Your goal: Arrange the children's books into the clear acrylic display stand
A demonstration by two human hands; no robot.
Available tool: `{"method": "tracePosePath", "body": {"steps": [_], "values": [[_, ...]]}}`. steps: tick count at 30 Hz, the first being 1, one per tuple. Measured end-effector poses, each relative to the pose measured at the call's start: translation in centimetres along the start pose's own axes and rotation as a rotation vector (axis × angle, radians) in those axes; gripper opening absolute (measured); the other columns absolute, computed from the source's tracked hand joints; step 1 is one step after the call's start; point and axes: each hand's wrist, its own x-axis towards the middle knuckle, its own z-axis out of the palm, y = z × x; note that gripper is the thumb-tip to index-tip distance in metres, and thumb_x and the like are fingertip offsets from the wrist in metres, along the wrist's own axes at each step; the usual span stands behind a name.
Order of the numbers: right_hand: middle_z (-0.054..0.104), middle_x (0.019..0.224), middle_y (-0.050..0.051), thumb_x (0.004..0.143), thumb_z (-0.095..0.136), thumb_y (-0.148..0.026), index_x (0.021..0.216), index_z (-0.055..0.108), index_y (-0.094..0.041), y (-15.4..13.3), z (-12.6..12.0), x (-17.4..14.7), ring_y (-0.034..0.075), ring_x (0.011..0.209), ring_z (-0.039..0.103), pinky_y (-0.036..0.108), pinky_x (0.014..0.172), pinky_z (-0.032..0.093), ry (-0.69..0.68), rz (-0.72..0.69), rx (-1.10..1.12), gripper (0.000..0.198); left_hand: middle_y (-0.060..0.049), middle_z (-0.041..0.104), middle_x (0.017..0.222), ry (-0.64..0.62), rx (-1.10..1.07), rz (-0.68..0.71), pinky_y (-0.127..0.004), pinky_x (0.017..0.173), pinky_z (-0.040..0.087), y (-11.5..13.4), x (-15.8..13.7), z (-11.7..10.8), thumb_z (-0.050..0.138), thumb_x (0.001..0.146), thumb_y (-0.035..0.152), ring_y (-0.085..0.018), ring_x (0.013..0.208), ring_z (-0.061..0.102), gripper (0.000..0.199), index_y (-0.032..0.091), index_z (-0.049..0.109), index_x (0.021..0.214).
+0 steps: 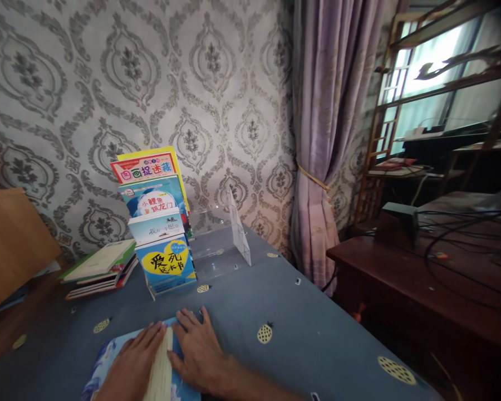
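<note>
My left hand (133,359) lies on the left part of a blue-covered book (104,356) at the table's near side. Its fingers are stretched forward and it grips nothing that I can see. My right hand (201,352) rests on the book's right part, fingers out and thumb apart. Between the two hands runs a cream strip (162,370); whether it is pages or spine I cannot tell. Just beyond, a clear tiered rack (239,228) holds several upright books, with a blue book with a yellow heart (167,266) in front.
A pile of thin books (102,267) lies left of the rack. Farther left stands a wooden box-like piece (16,245). The grey-blue tablecloth (292,328) has pineapple prints. A dark red desk (401,284) with cables stands at right, beside a purple curtain (329,111).
</note>
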Motion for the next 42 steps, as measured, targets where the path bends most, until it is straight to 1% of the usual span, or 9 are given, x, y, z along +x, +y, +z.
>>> {"method": "tracePosePath", "body": {"steps": [3,9,14,20,26,31,37,39,42], "values": [[0.051,0.147,0.023,0.093,0.056,-0.035,0.133,0.059,-0.007,0.1,0.2,0.2,0.035,0.142,0.040,0.065,0.119,0.018,0.037,0.002,-0.077,0.049,-0.005,0.050,0.151,0.009,0.012,-0.001,-0.041,0.109,0.048,0.1,0.0,0.0,0.033,0.074,-0.008,-0.024,0.137,0.051,0.083,0.028,0.050,0.147],[0.066,0.125,0.018,0.097,0.051,-0.031,0.120,0.068,-0.012,0.3,-0.3,0.6,0.033,0.124,0.056,0.063,0.115,0.027,0.078,0.020,-0.213,0.034,-0.005,0.053,0.150,-0.049,-0.016,-0.004,-0.045,0.106,0.050,1.3,-0.1,-2.8,0.032,0.074,-0.009,-0.026,0.136,0.052,0.090,0.037,0.041,0.150],[0.065,0.126,0.015,0.098,0.051,-0.030,0.119,0.067,-0.014,0.4,-0.6,0.7,0.031,0.123,0.056,0.060,0.114,0.031,0.057,0.011,-0.228,0.031,-0.004,0.054,0.150,-0.075,-0.048,-0.035,-0.043,0.107,0.049,1.9,-0.1,-4.2,0.030,0.074,-0.010,-0.025,0.136,0.052,0.090,0.036,0.044,0.149],[0.065,0.129,0.014,0.099,0.050,-0.028,0.119,0.067,-0.015,0.4,-0.6,0.9,0.030,0.124,0.055,0.058,0.114,0.031,0.047,0.030,-0.237,0.029,-0.005,0.051,0.152,-0.080,-0.125,-0.043,-0.048,0.110,0.045,2.3,-0.1,-3.9,0.029,0.073,-0.011,-0.026,0.139,0.049,0.092,0.036,0.040,0.151],[0.064,0.132,0.013,0.100,0.048,-0.027,0.122,0.066,-0.014,0.3,-0.6,0.9,0.029,0.125,0.054,0.053,0.113,0.032,0.039,0.035,-0.244,0.031,-0.006,0.048,0.154,-0.088,-0.110,-0.071,-0.053,0.109,0.044,3.0,-0.2,-4.0,0.028,0.079,-0.009,-0.030,0.141,0.046,0.086,0.037,0.042,0.151],[0.064,0.133,0.012,0.100,0.048,-0.027,0.124,0.065,-0.014,0.4,-0.7,1.0,0.028,0.126,0.054,0.050,0.112,0.032,0.036,0.039,-0.251,0.032,-0.005,0.044,0.157,-0.030,-0.134,-0.030,-0.050,0.114,0.040,1.9,-0.7,-2.6,0.031,0.080,-0.008,-0.027,0.145,0.040,0.084,0.034,0.043,0.151],[0.063,0.136,0.012,0.099,0.047,-0.025,0.125,0.065,-0.016,0.9,-0.4,1.2,0.027,0.126,0.055,0.047,0.110,0.036,0.040,0.022,-0.289,0.033,-0.009,0.045,0.156,0.074,-0.314,0.074,-0.047,0.117,0.037,0.3,-2.6,-2.2,0.032,0.095,0.006,-0.023,0.145,0.039,0.060,0.025,0.046,0.150],[0.062,0.138,0.013,0.099,0.046,-0.025,0.126,0.065,-0.016,1.0,-0.2,1.4,0.027,0.127,0.054,0.048,0.110,0.036,0.035,0.017,-0.300,0.034,-0.009,0.045,0.156,0.081,-0.354,0.053,-0.048,0.117,0.036,-0.3,-3.5,-2.6,0.034,0.100,0.017,-0.024,0.146,0.039,0.050,0.025,0.048,0.148],[0.060,0.141,0.014,0.099,0.046,-0.025,0.130,0.064,-0.014,1.3,0.3,1.6,0.028,0.130,0.053,0.050,0.112,0.034,0.032,0.008,-0.310,0.037,-0.010,0.043,0.157,0.030,-0.373,-0.062,-0.054,0.119,0.030,-1.6,-4.9,-2.7,0.036,0.103,0.029,-0.027,0.147,0.036,0.046,0.024,0.048,0.148]]}}
